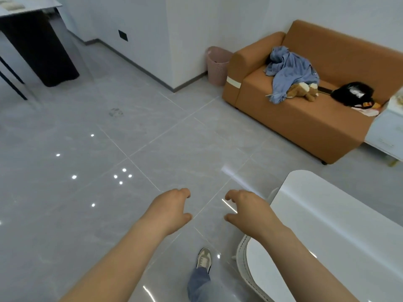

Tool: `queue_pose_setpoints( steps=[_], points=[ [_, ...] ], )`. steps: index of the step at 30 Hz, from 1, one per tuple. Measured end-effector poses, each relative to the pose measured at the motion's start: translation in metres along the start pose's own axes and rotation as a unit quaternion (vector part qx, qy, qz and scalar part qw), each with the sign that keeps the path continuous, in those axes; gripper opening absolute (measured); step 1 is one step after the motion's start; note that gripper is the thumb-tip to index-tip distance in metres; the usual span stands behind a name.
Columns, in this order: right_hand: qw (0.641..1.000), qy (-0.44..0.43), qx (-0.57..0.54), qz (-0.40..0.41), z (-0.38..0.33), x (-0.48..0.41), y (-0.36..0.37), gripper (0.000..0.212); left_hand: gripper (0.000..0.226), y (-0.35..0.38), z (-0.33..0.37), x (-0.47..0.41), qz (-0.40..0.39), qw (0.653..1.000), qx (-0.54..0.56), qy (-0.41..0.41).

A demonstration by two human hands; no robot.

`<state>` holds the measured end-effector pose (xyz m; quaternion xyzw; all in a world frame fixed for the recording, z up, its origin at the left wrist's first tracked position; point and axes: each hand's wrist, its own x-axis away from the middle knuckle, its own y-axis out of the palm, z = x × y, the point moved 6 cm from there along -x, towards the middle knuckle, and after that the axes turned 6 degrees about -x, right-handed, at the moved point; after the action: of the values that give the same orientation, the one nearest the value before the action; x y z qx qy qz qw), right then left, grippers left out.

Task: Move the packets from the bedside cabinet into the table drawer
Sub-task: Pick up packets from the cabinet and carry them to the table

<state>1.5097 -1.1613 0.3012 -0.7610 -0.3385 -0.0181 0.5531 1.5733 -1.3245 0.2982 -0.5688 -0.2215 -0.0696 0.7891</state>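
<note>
**Hands empty, packets not certainly in view**

The left hand [172, 205] and right hand [246, 208] are held out over the glossy grey tiled floor [87, 138], fingers loosely curled, nothing gripped. No packets can be identified with certainty: pale items [395, 102] lie on the white cabinet [383, 131] at the far right, others on the grey-topped bench [37, 5] at the far left. No drawer is seen, so progress cannot be judged; a carry is evidently not under way.

Pale packets [395, 102] atop white bedside cabinet [383, 131]; far right
</note>
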Motion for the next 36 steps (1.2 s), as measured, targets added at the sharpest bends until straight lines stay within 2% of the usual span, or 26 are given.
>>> queue_pose_setpoints(
  steps=[7,17,28,36],
  points=[
    [0.999,0.04,-0.023,0.01,0.032,-0.067,-0.051,0.049,0.053,-0.044,0.023,-0.093,-0.016,0.999,-0.026,0.025],
    [0.99,0.123,-0.057,0.049,0.06,-0.155,-0.102,0.048,0.053,-0.097,0.044,-0.221,-0.036,0.991,-0.054,0.117],
    [0.951,0.263,-0.126,0.106,0.086,-0.217,-0.154,0.05,0.052,-0.158,0.085,-0.343,-0.064,0.96,-0.108,0.252],
    [0.921,0.327,-0.164,0.131,0.148,-0.243,-0.184,0.049,0.051,-0.16,0.156,-0.416,-0.098,0.936,-0.133,0.311]
  ],
)
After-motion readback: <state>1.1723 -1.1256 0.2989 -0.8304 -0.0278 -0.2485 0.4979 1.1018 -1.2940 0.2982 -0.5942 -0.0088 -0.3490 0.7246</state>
